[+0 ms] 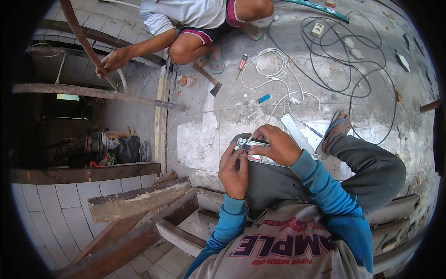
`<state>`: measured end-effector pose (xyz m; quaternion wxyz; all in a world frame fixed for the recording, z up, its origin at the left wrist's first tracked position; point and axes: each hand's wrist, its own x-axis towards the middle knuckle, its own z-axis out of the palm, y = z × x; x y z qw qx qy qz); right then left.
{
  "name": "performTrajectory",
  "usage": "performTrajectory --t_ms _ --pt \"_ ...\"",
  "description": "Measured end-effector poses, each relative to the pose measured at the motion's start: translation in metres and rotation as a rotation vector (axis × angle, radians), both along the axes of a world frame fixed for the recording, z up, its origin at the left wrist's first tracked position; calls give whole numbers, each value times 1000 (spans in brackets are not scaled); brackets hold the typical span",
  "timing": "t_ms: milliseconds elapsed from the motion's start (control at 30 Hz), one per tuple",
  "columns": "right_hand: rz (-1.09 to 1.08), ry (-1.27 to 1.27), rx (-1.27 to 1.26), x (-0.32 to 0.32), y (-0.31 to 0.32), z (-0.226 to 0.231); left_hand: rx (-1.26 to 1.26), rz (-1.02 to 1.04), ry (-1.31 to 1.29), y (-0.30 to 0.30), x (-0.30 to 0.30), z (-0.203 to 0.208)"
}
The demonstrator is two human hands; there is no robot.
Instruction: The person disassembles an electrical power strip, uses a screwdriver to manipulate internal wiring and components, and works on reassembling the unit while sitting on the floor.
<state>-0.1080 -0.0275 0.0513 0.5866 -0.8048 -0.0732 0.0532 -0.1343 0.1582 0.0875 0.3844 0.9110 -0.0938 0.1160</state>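
Note:
An opened long white power strip casing (266,159) rests across my lap, with red wire and small blue parts (245,147) inside. My left hand (233,171) closes around its left end, thumb and fingers at the blue parts. From the right, my right hand (278,146) bends over the casing, its fingers pinched at the wire ends; the exact grip is partly hidden. A white cable (274,108) runs from a loose coil down to these fingers. Beyond my right hand lie a flat white cover strip (296,131) and a screwdriver (312,129) on the floor.
Opposite me, a crouching person's hand (113,62) grips a wooden pole (83,35). An axe (207,79), red screwdriver (242,63), blue cylinder (264,98) and black cable (320,79) with a white socket (318,30) lie on the floor. Timber frames (139,200) stand left of me.

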Motion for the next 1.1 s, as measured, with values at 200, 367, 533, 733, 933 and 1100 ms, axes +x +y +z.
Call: performTrajectory --t_ms 200,367,533,733,933,1100 --pt "-73 -60 -49 -32 8 7 28 -13 -33 -2 -3 1" --pt "-198 -186 -171 -39 29 21 -7 35 12 -5 -3 7" --pt "-227 -337 -235 -39 36 23 19 88 59 -2 -1 14" --pt "-196 -392 -250 -37 34 28 26 83 51 5 7 16" --pt "-134 -419 -262 -30 31 29 20 68 59 14 15 20" --pt "-76 -350 -224 -25 27 25 -29 -26 140 22 22 25"
